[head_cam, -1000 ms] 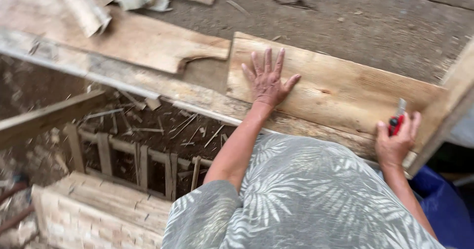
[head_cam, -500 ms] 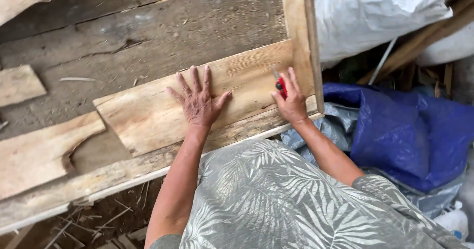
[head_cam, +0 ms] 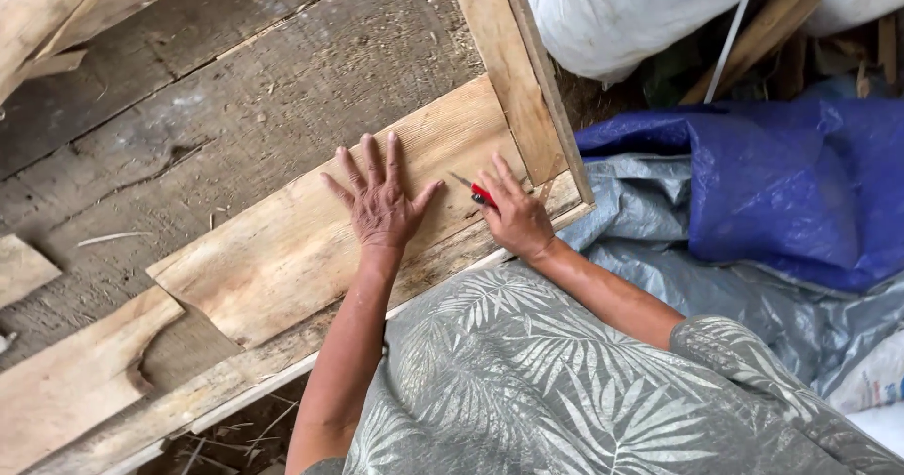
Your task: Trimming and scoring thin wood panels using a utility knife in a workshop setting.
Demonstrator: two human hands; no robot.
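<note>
Left hand (head_cam: 381,202) splayed flat on pale plank (head_cam: 311,240); right hand (head_cam: 516,216) grips red knife (head_cam: 476,192) near upright board's (head_cam: 508,70) edge.

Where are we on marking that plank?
Done: the pale plank lies flat on the grey boards, against a wooden batten. In hand: left hand presses it flat; right hand holds a red tool, tip on the wood. Left: no drawn line or cut visible.

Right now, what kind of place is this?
Probably a rough outdoor woodworking spot. The left hand lies flat on a pale board over a weathered plank surface; the right hand holds a red marking tool. A blue tarp lies alongside.
</note>
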